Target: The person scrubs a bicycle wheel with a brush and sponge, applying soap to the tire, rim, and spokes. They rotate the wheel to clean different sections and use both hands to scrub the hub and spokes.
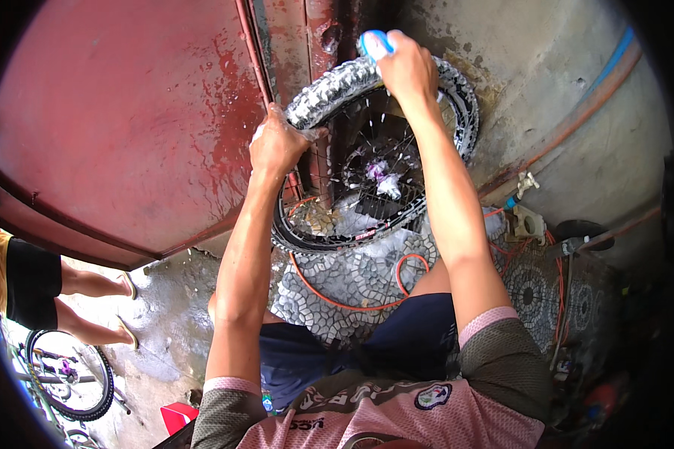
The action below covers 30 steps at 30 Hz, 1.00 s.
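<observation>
A bicycle wheel (pixel 333 91) with a knobby black tyre stands tilted in front of me, its upper tread coated in white foam. More foam clings to the purple hub (pixel 380 173) and the spokes. My left hand (pixel 277 144), wet with suds, is closed around the tyre at its left side. At the top of the wheel, my right hand (pixel 410 71) grips a blue scrub brush (pixel 376 45) against or just above the foamy tread. Foam covers part of the brush, and my fingers hide some of it.
A red metal panel (pixel 127 112) rises at the left, a stained concrete wall (pixel 562 67) at the right. An orange hose (pixel 329 303) curls over the patterned floor; a tap (pixel 528 182) is on the right. A person (pixel 34 280) stands at far left near another bicycle (pixel 71 374).
</observation>
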Each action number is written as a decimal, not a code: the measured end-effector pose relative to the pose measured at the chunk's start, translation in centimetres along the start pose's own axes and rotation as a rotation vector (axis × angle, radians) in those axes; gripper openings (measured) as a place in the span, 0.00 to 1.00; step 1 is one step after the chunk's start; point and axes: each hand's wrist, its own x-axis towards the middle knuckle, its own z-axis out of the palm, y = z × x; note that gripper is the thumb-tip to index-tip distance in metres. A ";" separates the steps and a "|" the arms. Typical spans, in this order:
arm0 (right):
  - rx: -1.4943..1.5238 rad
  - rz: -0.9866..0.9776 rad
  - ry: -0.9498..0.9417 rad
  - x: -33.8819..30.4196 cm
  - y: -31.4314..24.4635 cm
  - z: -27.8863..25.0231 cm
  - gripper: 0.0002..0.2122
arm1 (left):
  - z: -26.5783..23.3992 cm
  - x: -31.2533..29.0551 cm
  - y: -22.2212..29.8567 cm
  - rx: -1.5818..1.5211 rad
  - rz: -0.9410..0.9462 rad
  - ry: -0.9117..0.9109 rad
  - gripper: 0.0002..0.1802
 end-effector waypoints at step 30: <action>0.111 0.346 0.067 2.6 11.3 0.6 0.21 | -0.1 -0.8 0.1 -0.006 0.023 -0.003 0.47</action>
